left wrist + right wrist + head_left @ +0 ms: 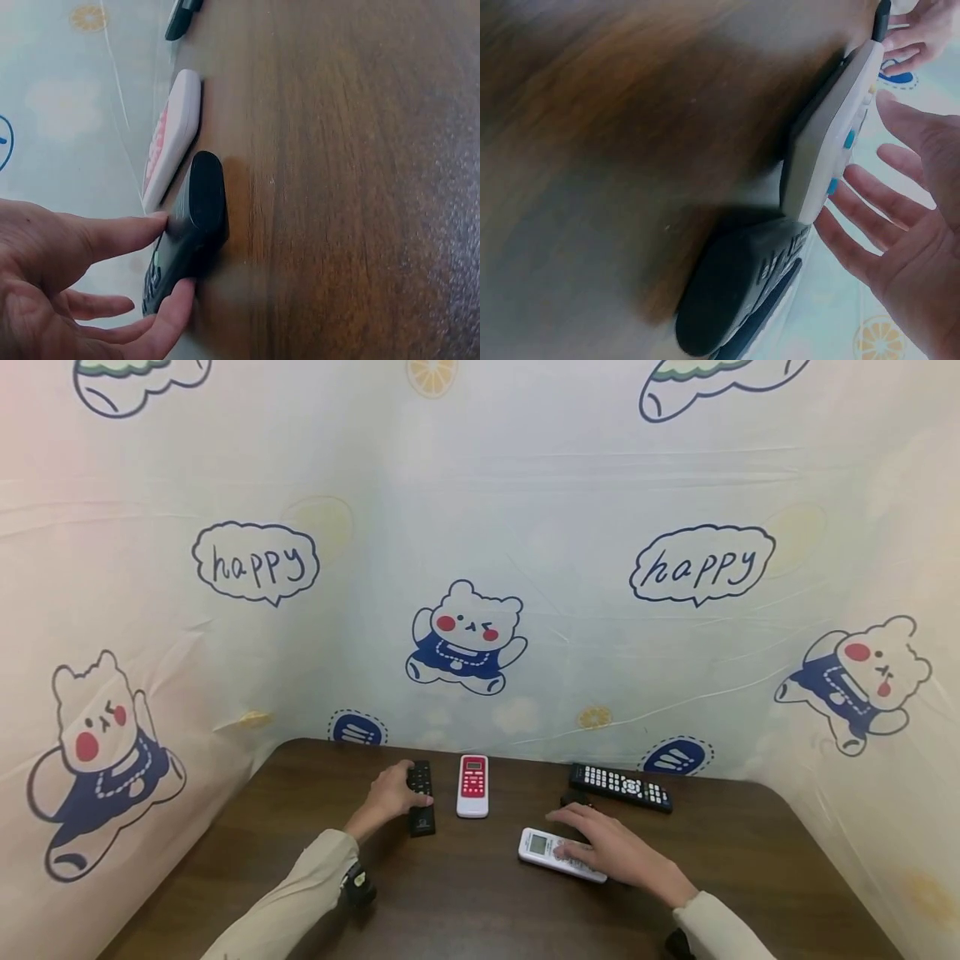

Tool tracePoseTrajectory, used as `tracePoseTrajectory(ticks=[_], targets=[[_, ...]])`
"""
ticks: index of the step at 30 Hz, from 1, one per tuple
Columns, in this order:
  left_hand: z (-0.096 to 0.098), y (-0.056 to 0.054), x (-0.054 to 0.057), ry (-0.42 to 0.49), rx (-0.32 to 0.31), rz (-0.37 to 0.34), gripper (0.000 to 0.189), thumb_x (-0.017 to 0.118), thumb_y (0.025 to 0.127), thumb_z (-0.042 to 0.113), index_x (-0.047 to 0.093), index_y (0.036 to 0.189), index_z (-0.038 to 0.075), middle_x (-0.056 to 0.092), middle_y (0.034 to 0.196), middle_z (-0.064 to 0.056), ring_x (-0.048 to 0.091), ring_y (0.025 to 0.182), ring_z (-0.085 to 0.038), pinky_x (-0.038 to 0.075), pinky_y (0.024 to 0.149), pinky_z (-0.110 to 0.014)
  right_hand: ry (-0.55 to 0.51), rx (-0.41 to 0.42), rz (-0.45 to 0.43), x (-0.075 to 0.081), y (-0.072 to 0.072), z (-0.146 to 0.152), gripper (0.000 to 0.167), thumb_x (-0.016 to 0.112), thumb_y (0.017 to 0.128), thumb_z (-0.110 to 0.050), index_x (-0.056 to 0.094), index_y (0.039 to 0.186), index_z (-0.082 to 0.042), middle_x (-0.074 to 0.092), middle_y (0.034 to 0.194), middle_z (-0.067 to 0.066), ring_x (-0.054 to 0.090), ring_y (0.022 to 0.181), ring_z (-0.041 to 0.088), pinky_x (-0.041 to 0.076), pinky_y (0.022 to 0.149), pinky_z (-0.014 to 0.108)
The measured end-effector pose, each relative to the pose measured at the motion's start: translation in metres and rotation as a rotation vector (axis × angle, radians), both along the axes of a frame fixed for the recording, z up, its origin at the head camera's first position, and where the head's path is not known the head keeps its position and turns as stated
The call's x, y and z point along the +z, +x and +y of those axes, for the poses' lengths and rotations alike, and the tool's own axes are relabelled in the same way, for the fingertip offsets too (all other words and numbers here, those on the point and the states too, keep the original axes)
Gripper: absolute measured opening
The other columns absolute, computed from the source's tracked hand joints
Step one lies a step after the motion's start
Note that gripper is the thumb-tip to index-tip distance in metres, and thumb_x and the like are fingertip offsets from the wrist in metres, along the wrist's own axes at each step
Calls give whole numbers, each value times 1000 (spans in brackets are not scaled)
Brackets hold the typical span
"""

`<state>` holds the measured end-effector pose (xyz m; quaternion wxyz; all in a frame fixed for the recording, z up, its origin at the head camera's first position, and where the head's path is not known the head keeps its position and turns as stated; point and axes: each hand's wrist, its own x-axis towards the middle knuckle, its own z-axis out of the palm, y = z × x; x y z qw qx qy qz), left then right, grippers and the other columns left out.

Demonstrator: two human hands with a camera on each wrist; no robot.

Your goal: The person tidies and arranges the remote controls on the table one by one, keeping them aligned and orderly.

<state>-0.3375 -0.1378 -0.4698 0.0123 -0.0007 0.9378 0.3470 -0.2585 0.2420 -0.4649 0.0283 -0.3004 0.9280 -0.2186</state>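
Note:
In the head view my left hand (392, 793) pinches a black remote control (422, 818) from its two sides. The left wrist view shows the thumb on one side of that remote (204, 195) and a finger on the other. My right hand (611, 847) hovers at a white remote control (536, 846) with a grey display, its thumb over the buttons. In the right wrist view the fingers (874, 206) are spread and loose beside the white remote (829, 142); whether they touch it I cannot tell.
A red-and-white remote (472, 787) lies right of the left hand. Behind the right hand is a long black remote (622, 787) with white buttons, and a smaller black one (573, 797), partly hidden. Printed cloth (562, 652) hangs around the brown table (450, 893).

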Motion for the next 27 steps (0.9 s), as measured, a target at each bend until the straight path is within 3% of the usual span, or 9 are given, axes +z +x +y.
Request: tracePoseTrajectory(ticks=[5,8,14,19,23,27], targets=[[-1,-3,-1,49,5,-18,80,89,82,10,47,147,-8,58,134,-33,64,104,-38,66,83,-48,27,51,-32,5,-1,-5,48,65,103,-44,64,141,-15,64,133,1,65,113,17,59,91,44],[-5,-3,-2,124,1,-50,81,88,82,5,45,149,-8,56,135,-35,67,101,-39,68,76,-43,54,62,-60,5,0,-8,47,68,101,-45,67,137,-16,66,130,-1,63,110,13,58,88,41],[-17,-4,-4,307,-27,-75,73,81,84,-5,44,146,-16,63,119,-36,73,92,-38,68,72,-41,51,7,-150,8,0,-12,47,74,97,-40,68,135,-14,68,132,3,64,116,21,57,92,47],[-24,-6,-6,418,-4,-127,66,77,87,-6,45,143,-17,71,111,-32,74,96,-36,68,74,-40,63,-28,-146,10,2,-14,54,80,91,-40,67,134,-10,68,129,7,64,111,23,56,88,48],[-21,-8,-6,397,17,-158,67,79,91,5,44,145,-15,67,121,-34,72,105,-40,68,77,-43,79,15,-55,2,1,-14,59,79,92,-44,66,134,-6,68,124,11,64,102,21,56,80,47],[-14,-10,-3,315,31,-152,70,82,90,11,46,145,-13,61,128,-35,69,108,-42,68,77,-44,85,12,-20,2,3,-18,57,79,93,-40,66,134,-3,69,123,13,65,103,25,57,81,52]])
